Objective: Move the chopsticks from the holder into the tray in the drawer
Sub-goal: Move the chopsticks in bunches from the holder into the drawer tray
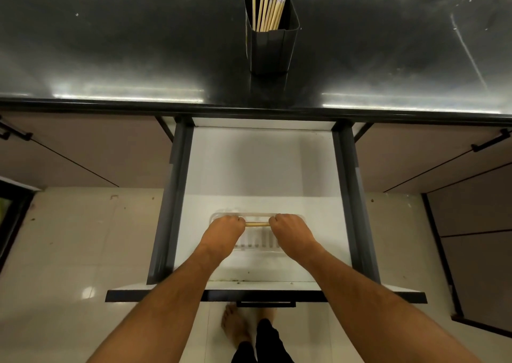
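Observation:
A black square holder (270,46) stands on the dark countertop (110,57) with several wooden chopsticks (270,5) upright in it, some with blue-and-white tops. Below, the white drawer (249,163) is pulled out. A clear plastic tray (257,251) lies in its front half. My left hand (223,233) and my right hand (291,233) each grip one end of a wooden chopstick (257,224), held level across the tray's far part. Both fists cover the ends, so whether it is one stick or a pair is unclear.
Dark drawer rails (171,196) run along both sides, and the drawer front (263,296) with its handle faces me. Closed brown cabinet doors (83,152) flank the drawer. My bare feet (235,326) stand on the pale tiled floor under the drawer front.

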Tool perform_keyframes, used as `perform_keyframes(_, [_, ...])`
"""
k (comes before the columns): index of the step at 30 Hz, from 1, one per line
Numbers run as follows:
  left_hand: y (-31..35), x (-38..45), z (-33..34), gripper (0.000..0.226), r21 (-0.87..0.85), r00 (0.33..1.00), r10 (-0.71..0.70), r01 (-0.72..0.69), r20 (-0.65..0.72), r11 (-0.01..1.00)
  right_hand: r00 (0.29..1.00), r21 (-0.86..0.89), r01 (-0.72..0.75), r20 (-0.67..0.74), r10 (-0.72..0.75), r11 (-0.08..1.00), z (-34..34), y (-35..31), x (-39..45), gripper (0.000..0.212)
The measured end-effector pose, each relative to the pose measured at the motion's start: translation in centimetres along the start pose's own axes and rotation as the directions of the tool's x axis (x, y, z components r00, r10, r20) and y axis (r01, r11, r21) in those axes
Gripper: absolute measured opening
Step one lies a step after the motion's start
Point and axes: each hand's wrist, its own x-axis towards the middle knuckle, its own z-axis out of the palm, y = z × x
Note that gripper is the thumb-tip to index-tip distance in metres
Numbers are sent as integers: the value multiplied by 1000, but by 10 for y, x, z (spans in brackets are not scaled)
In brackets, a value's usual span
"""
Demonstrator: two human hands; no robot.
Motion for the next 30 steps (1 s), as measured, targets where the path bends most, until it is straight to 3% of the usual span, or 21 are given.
perform_keyframes(4, [2,-1,3,55,-41,999,-9,8,-35,999,1000,-15,-13,-2,13,1000,2,3,-2,23])
perform_keyframes(16, [-3,-3,19,54,-53,993,-23,17,-116,998,1000,-44,-9,-2,9,999,5,3,-4,23])
perform_keyframes(25, [-7,1,25,29,-103,989,-38,24,-144,994,1000,18,16,2,-16,1000,8,4,-2,17])
perform_keyframes(30, [-9,1,25,26,-106,992,-47,35,-115,994,999,70,27,36,-29,997,10,3,-1,19])
